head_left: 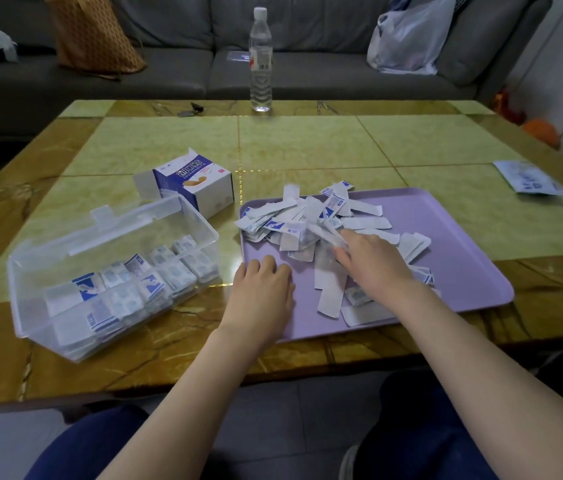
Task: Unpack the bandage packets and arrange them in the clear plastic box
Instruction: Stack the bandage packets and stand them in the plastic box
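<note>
Your right hand [373, 261] presses straight fingers on white-and-blue paper bandage packets [307, 216] mid lilac plastic tray [463, 237]; your left hand [262, 292] rests at its left edge, grip unclear.

dim indoor light, wide-angle edge distortion, soft blur

Both forearms were recorded as bare, from the left hand [262, 289] and the right hand [373, 261] back to the lower edge of the view. Dark blue trousers [429, 431] were worn on both legs. A pale item beside the right leg could not be identified.
</note>
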`<state>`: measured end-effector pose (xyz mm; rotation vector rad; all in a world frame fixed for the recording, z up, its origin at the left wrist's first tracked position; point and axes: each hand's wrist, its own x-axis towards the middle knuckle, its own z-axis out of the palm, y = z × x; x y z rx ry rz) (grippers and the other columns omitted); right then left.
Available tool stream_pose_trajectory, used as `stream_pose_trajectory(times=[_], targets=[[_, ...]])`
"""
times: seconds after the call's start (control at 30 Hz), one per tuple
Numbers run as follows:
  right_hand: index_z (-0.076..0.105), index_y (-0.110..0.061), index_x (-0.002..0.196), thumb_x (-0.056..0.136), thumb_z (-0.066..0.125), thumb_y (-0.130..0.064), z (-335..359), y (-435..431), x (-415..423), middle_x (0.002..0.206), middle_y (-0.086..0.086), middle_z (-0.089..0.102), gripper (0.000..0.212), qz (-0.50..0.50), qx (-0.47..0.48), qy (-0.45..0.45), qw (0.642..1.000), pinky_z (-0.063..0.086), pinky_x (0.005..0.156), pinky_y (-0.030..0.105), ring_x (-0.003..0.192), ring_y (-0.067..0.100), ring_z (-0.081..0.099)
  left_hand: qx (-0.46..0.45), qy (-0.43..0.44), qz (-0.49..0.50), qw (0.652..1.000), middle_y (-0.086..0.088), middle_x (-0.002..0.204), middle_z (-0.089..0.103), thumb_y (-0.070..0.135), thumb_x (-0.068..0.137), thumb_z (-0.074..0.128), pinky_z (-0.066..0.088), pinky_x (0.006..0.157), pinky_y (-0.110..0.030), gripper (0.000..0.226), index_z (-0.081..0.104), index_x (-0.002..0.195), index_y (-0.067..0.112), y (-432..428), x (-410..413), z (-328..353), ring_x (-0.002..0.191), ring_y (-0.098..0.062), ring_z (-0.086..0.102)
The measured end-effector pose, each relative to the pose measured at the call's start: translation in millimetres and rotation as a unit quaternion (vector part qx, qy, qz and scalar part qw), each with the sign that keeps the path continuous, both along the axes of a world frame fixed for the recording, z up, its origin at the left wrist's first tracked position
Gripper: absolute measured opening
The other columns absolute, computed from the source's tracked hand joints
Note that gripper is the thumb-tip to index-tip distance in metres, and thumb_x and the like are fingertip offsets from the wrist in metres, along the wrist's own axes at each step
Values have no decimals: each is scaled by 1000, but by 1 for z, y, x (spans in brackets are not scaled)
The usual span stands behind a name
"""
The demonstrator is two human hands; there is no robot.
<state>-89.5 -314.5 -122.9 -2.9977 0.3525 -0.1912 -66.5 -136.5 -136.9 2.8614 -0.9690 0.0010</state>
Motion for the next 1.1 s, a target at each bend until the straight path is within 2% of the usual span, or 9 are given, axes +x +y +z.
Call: stream_pose_trajectory(times=[0.1, 0.23, 0.37, 0.47, 0.53, 0.73, 0.83, 1.0, 1.1], targets=[[47, -8, 103, 96, 40, -8, -1, 0, -1, 95, 14, 63, 9, -3, -13, -2, 1000, 35, 59, 32, 83, 34, 59, -9, 4, 1, 1000, -3, 126, 44, 31, 101, 28, 27, 102, -32, 34, 43, 129, 19, 1, 0, 1, 114, -23, 41], [47, -9, 95, 98, 39, -13, 0, 2, -4, 91, 12, 62, 9, -1, 24, -24, 999, 36, 59, 31, 77, 32, 55, -39, 20, 15, 999, -3, 124, 45, 29, 100, 29, 31, 97, -32, 31, 43, 126, 18, 2, 1, 4, 113, -23, 44], [43, -16, 82, 98, 42, -15, 11, 12, -11, 80, 2, 51, 16, 33, 94, -93, 991, 32, 59, 31, 73, 26, 49, -213, 34, 62, 975, -8, 114, 44, 21, 95, 46, 41, 85, -35, 23, 41, 113, 9, 1, 1, 9, 100, -28, 49], [60, -15, 98, 97, 44, -13, 13, 24, -16, 94, 4, 62, 16, 99, 109, -73, 986, 35, 65, 30, 87, 25, 57, -302, -14, 42, 952, -11, 116, 41, 14, 86, 60, 40, 85, -31, 40, 41, 121, 5, 3, 2, 14, 102, -26, 47], [60, -18, 107, 97, 44, -15, 7, 31, -17, 100, 3, 63, 19, 127, 87, -38, 987, 35, 66, 30, 93, 24, 58, -269, -22, 9, 963, -10, 120, 42, 14, 86, 60, 38, 88, -32, 46, 40, 127, 8, 6, 3, 14, 106, -25, 46], [58, -13, 113, 95, 45, -11, -8, 42, -11, 113, 4, 55, 22, 145, 152, 4, 978, 40, 89, 32, 110, 21, 47, -40, -37, -3, 999, -5, 117, 42, 22, 97, 38, 30, 86, -29, 22, 39, 117, 16, 8, 2, -5, 107, -24, 39], [55, -11, 117, 94, 47, -11, -12, 44, -9, 120, 6, 51, 24, 120, 205, -6, 971, 37, 97, 31, 114, 20, 45, -50, -35, 7, 998, -5, 113, 46, 23, 98, 34, 30, 86, -30, 17, 42, 111, 15, 9, 5, -5, 104, -25, 40], [62, -12, 109, 90, 55, -6, -9, 43, -7, 111, 2, 65, 21, 61, 269, -59, 959, 43, 93, 27, 106, 17, 57, -136, 2, 34, 990, -5, 101, 60, 22, 97, 39, 29, 77, -33, 6, 41, 92, 19, 10, 6, 6, 96, -26, 45], [63, -13, 110, 91, 54, -5, -10, 42, -8, 110, 3, 66, 22, 64, 262, -49, 962, 44, 93, 28, 105, 18, 58, -125, 2, 32, 992, -2, 105, 59, 25, 95, 42, 29, 80, -32, 10, 45, 101, 18, 11, 6, 6, 99, -24, 45]])
